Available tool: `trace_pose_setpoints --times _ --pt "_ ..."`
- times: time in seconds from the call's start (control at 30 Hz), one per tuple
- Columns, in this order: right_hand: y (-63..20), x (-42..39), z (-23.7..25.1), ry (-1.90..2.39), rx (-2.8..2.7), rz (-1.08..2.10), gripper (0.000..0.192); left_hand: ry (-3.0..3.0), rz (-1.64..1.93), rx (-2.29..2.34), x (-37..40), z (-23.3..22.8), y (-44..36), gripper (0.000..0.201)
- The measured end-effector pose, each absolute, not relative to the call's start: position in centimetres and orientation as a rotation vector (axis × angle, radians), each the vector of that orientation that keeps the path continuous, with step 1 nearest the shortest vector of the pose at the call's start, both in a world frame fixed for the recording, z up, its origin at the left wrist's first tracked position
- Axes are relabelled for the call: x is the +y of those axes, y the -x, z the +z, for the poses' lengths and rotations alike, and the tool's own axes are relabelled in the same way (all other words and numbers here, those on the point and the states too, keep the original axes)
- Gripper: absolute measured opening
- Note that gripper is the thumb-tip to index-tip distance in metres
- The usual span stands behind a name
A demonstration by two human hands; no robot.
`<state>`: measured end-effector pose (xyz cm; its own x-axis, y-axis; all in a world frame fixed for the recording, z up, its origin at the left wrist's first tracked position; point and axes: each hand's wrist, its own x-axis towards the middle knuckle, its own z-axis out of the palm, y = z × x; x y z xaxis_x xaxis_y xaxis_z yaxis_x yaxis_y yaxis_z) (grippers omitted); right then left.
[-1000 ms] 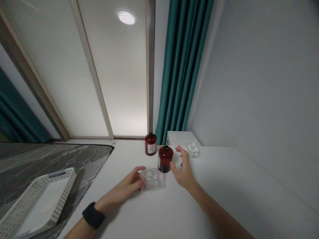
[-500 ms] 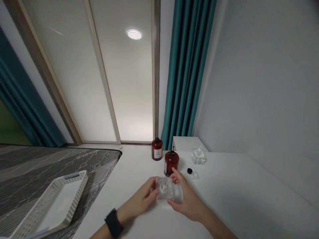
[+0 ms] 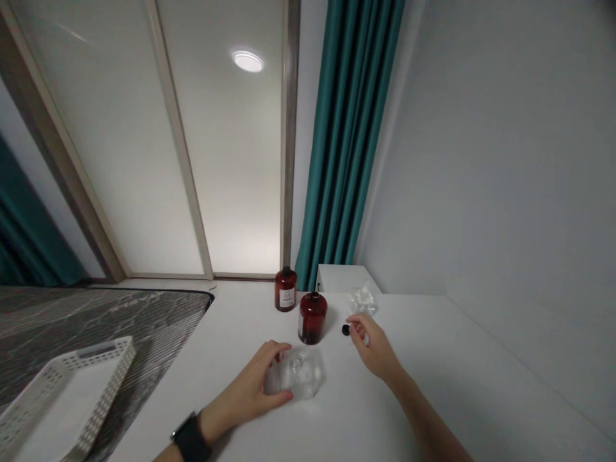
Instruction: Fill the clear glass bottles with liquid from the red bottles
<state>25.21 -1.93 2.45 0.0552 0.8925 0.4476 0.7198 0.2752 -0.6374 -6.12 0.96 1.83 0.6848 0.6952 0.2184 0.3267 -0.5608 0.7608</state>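
White table (image 3: 366, 417): right hand (image 3: 378, 351) (earlier by clear container (image 3: 302, 373)) now at black cap (image 3: 345, 330).

2 bottles (image 3: 312, 319) (image 3: 285, 290), 2 hands (image 3: 250, 388) (image 3: 378, 351)

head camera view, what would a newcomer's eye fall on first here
Probably the tall teal fabric curtain, hanging beyond the white tabletop. Next, the glossy dark-red bottle with a white label and the similar nearer bottle to its right. In front of them, the left hand is at a clear, squarish object.
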Motion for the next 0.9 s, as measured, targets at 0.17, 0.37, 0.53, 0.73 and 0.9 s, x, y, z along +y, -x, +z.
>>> trace_pose_setpoints --times 0.17,0.37,0.53,0.73,0.9 --pt "-28.0 -0.9 0.7 1.806 -1.579 0.207 0.02 -2.2 0.68 0.761 1.2 1.3 6.2 0.066" --pt "-26.6 -0.9 -0.1 2.032 -1.48 0.201 0.03 -2.224 0.684 0.756 1.1 1.1 6.3 0.066" --pt "-25.8 -0.8 -0.4 2.001 -1.417 0.177 0.029 -2.228 0.671 0.754 1.0 1.4 6.3 0.064" --pt "-26.4 -0.6 0.4 1.707 -1.285 0.091 0.022 -2.213 0.664 0.766 1.2 1.2 6.2 0.068" --pt "-24.8 -1.7 2.2 1.365 -1.228 0.063 0.018 -2.145 0.681 0.819 0.9 1.5 6.0 0.073"
